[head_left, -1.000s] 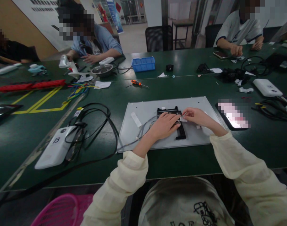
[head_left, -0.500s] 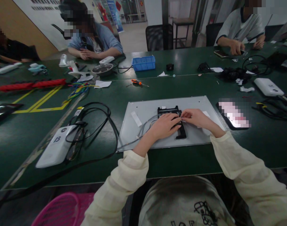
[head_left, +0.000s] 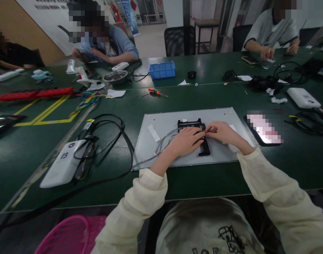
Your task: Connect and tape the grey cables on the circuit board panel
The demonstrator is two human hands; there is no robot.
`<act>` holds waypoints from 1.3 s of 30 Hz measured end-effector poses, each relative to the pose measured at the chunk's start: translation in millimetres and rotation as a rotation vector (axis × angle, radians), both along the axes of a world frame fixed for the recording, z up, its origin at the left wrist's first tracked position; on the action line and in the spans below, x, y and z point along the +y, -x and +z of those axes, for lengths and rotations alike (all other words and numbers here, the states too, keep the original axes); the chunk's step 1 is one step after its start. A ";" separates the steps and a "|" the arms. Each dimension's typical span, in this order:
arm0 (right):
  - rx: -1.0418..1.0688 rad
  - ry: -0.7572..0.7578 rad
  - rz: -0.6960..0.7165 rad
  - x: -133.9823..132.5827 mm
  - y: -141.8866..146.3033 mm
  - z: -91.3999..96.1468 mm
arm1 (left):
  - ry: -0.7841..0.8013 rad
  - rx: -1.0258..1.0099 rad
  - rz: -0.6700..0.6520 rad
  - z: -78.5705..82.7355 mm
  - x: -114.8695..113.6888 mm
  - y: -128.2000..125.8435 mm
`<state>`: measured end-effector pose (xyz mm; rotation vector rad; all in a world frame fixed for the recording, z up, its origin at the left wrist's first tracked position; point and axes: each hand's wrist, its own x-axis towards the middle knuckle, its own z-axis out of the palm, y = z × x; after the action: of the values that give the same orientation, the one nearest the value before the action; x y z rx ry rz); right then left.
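Note:
A black plastic frame (head_left: 204, 149) lies on a pale grey panel (head_left: 166, 121) in front of me. Across the frame's middle rests my left hand (head_left: 187, 140), its fingers stretched over it and hiding much of it. At the frame's right side my right hand (head_left: 218, 131) has thumb and fingers pinched together, close to my left fingertips. Whatever is in that pinch is too small to make out. Thin grey cables (head_left: 165, 140) run on the panel from under my left hand toward its lower left corner. A white strip (head_left: 153, 133) lies on the panel's left part.
Right of the panel lies a phone (head_left: 264, 128). A white power bank (head_left: 62, 164) with coiled black cables sits at left. Farther back are an orange screwdriver (head_left: 157, 92), a blue basket (head_left: 162, 70) and a metal bowl (head_left: 115, 77). Several people sit around the table.
My hands stay almost in place on the frame, with only a slight shift. Across the table, the person in blue has lifted their hands apart; another person's hand at right has moved slightly.

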<state>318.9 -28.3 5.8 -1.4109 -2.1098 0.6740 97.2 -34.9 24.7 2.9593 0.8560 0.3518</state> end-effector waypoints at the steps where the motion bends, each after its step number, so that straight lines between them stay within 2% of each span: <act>1: 0.004 -0.005 -0.003 -0.2 0.0 0.1 | -0.010 0.006 -0.004 0.3 -0.2 -0.3; 5: 0.041 -0.044 -0.042 -0.3 -0.4 2.0 | -0.072 0.017 0.003 5.3 0.4 1.3; 7: 0.065 -0.070 -0.073 -0.3 -0.4 3.3 | -0.130 -0.015 0.061 10.1 3.9 6.6; 9: 0.089 -0.101 -0.098 -0.5 0.1 4.4 | -0.194 -0.082 0.195 15.6 10.6 16.6; 13: 0.091 -0.148 -0.126 -1.5 2.8 5.3 | -0.280 -0.262 0.609 23.1 29.3 46.9; 15: 0.078 -0.169 -0.125 -2.3 4.9 5.5 | -0.285 -0.311 0.766 23.9 37.1 62.8; 17: 0.076 -0.191 -0.119 -3.2 6.9 5.5 | -0.256 -0.336 0.869 23.2 42.2 76.3; 22: 0.074 -0.244 -0.116 -4.7 8.9 4.3 | -0.119 -0.347 1.009 18.3 47.3 97.9; 26: 0.017 -0.280 -0.100 -5.0 8.1 3.2 | 0.103 -0.249 1.081 12.4 51.4 112.0; 29: -0.035 -0.292 -0.090 -5.3 8.1 3.1 | 0.233 -0.178 1.076 8.1 54.9 120.6; 34: -0.088 -0.298 -0.086 -7.3 10.0 4.4 | 0.251 -0.117 1.024 4.2 57.3 124.3; 39: -0.093 -0.299 -0.079 -8.3 10.8 5.8 | 0.221 -0.183 0.942 4.2 61.6 127.6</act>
<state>308.1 -36.6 11.6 -1.3702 -2.1083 0.2527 -30.5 26.7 28.8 2.0906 2.0335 0.4855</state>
